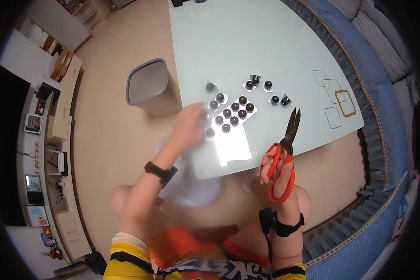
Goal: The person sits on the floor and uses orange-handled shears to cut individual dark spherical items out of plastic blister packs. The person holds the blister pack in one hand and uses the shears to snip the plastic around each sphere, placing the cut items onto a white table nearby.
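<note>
In my right hand [281,168] I hold red-handled metal scissors [289,140], their blades nearly closed and pointing away from me, over the table's near edge. My left hand [190,122] is blurred at the table's left edge, beside dark round balls in clear blister packaging; whether its fingers hold anything cannot be told. A blister strip [234,113] with two rows of dark balls lies just right of it. Cut single blister pieces lie about: one pair [217,101] above the strip, several farther right [267,85], and a blurred one [210,86] at the upper left.
A glass-topped table [231,45] stretches ahead. An open grey bin [161,94] stands on the floor against its left side. A whitish translucent bag [192,185] hangs below the near left corner. A blue-covered sofa [367,105] curves along the right; a low cabinet [64,115] lines the left.
</note>
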`<state>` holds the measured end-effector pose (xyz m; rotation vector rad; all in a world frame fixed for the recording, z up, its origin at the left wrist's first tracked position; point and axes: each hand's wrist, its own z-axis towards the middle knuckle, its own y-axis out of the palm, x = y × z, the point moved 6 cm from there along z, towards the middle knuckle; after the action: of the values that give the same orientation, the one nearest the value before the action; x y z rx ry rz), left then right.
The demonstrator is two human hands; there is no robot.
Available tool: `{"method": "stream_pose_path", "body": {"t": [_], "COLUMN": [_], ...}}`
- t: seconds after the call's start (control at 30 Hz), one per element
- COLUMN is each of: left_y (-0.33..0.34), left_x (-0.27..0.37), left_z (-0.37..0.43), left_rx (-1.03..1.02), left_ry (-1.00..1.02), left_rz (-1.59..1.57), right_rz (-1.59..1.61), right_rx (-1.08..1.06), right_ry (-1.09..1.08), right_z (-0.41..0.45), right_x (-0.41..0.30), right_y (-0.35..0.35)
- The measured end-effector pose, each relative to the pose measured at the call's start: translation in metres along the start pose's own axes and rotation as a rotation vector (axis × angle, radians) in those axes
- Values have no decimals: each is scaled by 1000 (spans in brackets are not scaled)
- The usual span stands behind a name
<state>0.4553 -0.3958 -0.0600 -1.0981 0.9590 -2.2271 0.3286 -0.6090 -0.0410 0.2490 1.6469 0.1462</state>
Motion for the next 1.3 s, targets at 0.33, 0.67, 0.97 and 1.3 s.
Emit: {"method": "stream_pose_path", "body": {"t": [0.33, 0.67, 0.97, 1.3], "left_y": [43, 104, 8, -58], "left_x": [34, 33, 78, 80], "left_z": [105, 138, 24, -120], "left_rx": [-98, -428, -253, -20], "left_ry": [-10, -237, -630, -565], "left_rz": [-65, 258, -1312, -1646], "right_rz": [141, 386, 418, -65], "right_rx": [50, 54, -56, -547], "right_ry": [-60, 73, 252, 301], "right_z": [10, 9, 4, -51], "right_x": [4, 18, 24, 37], "right_y": [-18, -15, 27, 108]}}
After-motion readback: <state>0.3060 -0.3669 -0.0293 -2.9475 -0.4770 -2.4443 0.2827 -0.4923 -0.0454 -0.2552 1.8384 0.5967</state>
